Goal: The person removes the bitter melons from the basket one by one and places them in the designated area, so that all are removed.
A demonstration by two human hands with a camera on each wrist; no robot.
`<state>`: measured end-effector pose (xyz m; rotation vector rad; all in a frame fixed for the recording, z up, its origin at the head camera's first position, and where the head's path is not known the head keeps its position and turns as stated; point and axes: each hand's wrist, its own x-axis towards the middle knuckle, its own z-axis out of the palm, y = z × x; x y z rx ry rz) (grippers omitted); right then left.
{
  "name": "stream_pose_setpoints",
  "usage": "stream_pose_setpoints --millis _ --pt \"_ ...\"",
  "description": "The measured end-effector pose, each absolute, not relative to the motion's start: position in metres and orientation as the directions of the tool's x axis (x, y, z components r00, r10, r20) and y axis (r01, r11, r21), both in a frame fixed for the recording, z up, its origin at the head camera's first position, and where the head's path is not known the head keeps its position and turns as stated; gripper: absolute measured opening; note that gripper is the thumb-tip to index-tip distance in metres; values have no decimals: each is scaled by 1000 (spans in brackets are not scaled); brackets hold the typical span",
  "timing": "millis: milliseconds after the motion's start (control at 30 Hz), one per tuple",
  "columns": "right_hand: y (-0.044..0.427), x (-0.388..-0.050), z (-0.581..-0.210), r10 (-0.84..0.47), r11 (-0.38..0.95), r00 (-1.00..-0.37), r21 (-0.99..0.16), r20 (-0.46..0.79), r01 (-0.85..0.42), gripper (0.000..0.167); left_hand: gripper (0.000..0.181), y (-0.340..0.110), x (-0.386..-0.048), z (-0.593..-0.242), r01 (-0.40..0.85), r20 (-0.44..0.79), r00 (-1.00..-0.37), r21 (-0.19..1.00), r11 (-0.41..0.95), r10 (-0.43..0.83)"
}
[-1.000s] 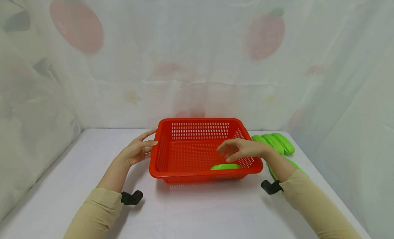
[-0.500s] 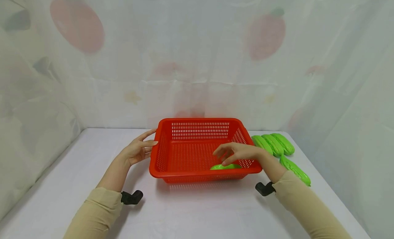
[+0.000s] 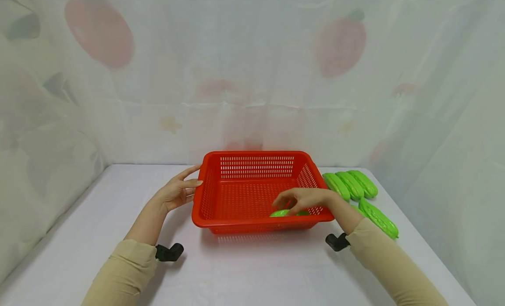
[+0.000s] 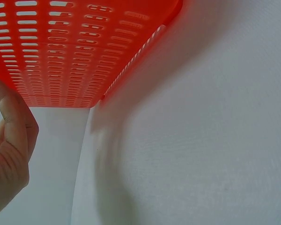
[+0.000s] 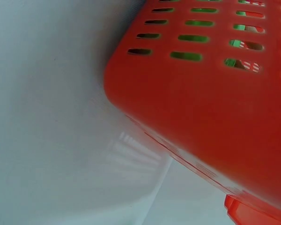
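Note:
A red slotted plastic basket (image 3: 252,154) stands mid-table. My left hand (image 3: 179,193) holds its left rim, thumb on top and fingers against the outside; the left wrist view shows this hand (image 4: 11,136) beside the slotted wall (image 4: 61,70). Inside the basket, at the front right, lies a glossy green cucumber (image 3: 278,213). My right hand (image 3: 304,198) reaches over the right rim and grips it, thumb in front, fingers curled down behind. The basket's front wall hides its underside. Only green glimpses show through the slots in the right wrist view, along the basket's outer wall (image 5: 192,108).
Right of the basket, 3 green cucumbers (image 3: 350,185) lie side by side at the back. Another cucumber (image 3: 378,218) lies in front of them, with a bit of green beside it partly behind my right forearm. White cloth walls (image 3: 252,78) surround the white table (image 3: 244,271).
My right hand has moved left and down inside the basket, from above the cucumber onto it, and its fingers have closed in. The left hand and basket have stayed put.

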<state>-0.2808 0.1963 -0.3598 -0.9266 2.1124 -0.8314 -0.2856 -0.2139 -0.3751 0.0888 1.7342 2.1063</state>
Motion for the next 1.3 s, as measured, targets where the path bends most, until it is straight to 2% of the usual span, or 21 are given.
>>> stream_pose_setpoints --millis 200,1300 --pt "195 -282 -362 -804 543 -497 -741 -325 -395 48 76 -215 -287 -376 -276 -214 -913 950 -143 346" --pt "194 -277 -362 -785 571 -531 -707 -320 -418 49 77 -216 -288 -378 -279 -214 -913 949 -149 348"
